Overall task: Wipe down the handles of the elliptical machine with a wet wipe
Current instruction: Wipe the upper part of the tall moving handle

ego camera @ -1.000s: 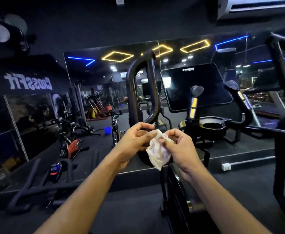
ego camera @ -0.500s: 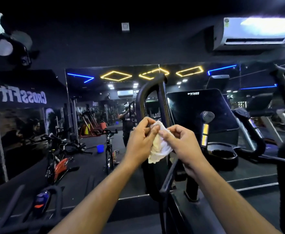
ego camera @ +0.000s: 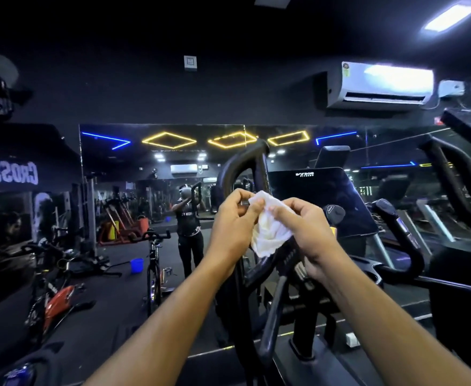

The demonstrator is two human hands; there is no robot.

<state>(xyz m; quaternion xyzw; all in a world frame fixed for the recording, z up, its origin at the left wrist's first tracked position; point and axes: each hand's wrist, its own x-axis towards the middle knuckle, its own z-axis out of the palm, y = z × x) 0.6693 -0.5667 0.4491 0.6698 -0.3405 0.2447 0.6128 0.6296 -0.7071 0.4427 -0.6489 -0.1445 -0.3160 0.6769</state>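
Note:
A crumpled white wet wipe [ego camera: 269,232] hangs between my two hands in front of the elliptical machine. My left hand [ego camera: 233,227] pinches its upper left edge with thumb and fingers. My right hand [ego camera: 306,232] grips its right side. The elliptical's tall black left handle [ego camera: 245,165] loops up just behind my hands; the wipe does not touch it. The dark console screen [ego camera: 323,199] sits behind my right hand. A shorter inner grip [ego camera: 401,227] curves to the right, and the right tall handle [ego camera: 457,174] rises at the frame's right edge.
A wall mirror [ego camera: 159,190] ahead reflects the gym and a standing person. Spin bikes stand at left [ego camera: 53,288] and centre-left [ego camera: 153,263]. A blue bucket [ego camera: 136,265] sits on the floor. An air conditioner [ego camera: 379,84] hangs high on the wall at right.
My view has tilted upward, showing more ceiling and the air conditioner. Both hands stay on the wipe and have risen along the left handle while working the cloth open.

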